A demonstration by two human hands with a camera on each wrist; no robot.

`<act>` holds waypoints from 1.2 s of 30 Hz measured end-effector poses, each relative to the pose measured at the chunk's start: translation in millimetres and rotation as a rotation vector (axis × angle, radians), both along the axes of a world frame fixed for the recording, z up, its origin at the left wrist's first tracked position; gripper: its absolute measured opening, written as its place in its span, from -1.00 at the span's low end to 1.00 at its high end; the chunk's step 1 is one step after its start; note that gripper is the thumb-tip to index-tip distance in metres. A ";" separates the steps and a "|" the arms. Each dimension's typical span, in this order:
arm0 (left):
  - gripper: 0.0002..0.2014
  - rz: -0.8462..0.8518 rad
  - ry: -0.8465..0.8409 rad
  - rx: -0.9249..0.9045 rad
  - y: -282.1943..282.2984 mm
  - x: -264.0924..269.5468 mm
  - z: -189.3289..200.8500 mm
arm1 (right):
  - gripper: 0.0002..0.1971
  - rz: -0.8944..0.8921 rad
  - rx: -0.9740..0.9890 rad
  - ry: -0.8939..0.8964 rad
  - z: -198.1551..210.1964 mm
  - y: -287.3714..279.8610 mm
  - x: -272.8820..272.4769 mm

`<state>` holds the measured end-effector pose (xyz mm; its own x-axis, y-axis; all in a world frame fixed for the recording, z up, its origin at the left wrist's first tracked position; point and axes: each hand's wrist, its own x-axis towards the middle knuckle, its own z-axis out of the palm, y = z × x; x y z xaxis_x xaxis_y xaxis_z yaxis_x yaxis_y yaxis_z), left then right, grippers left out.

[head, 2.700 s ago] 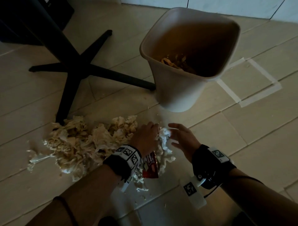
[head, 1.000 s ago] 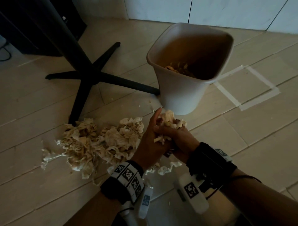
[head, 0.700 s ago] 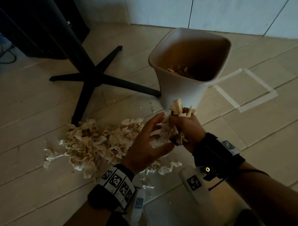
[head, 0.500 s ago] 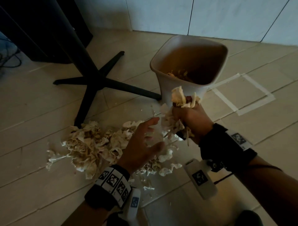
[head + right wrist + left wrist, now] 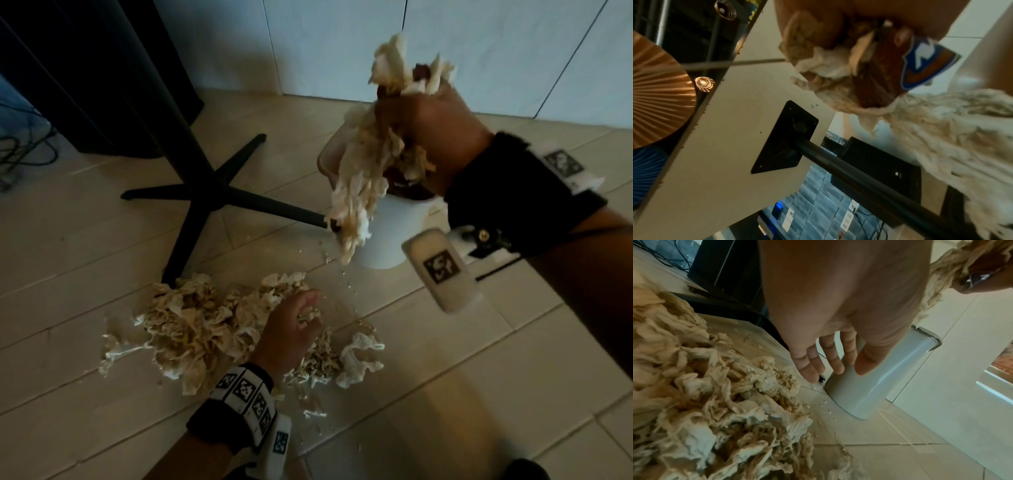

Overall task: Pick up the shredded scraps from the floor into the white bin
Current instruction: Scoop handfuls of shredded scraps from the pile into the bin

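My right hand [image 5: 404,113] is raised over the white bin [image 5: 394,236] and grips a bundle of shredded scraps [image 5: 359,178]. A long clump hangs from the fist in front of the bin's rim. In the right wrist view the fingers [image 5: 809,32] also clamp a red-brown wrapper [image 5: 920,65] among the scraps [image 5: 951,138]. My left hand [image 5: 310,308] is low over the right end of the scrap pile [image 5: 198,325] on the floor. Its fingers [image 5: 813,368] are relaxed and hold nothing beside the pile [image 5: 715,386] and the bin [image 5: 869,386].
A black table base [image 5: 205,192] with spreading legs stands left of the bin, one leg reaching its foot. Dark furniture [image 5: 96,68] and cables [image 5: 20,150] fill the far left. A white wall [image 5: 479,51] runs behind the bin. Small crumbs [image 5: 315,414] lie near my left wrist.
My right hand has lifted the bundle from beside the bin up above its rim. My left hand has let go of the bundle and dropped down onto the pile.
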<state>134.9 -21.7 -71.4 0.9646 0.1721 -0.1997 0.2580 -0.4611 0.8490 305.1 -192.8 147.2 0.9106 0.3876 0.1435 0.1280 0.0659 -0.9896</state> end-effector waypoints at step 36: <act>-0.67 -0.009 0.045 0.403 65.4 38.8 -35.0 | -0.50 -0.016 -0.930 -0.011 -30.5 0.5 62.9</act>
<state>173.6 43.7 -106.4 0.9582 0.2371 -0.1603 0.2857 -0.7573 0.5873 368.0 -192.4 116.7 0.9173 0.3385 -0.2098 0.1316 -0.7550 -0.6424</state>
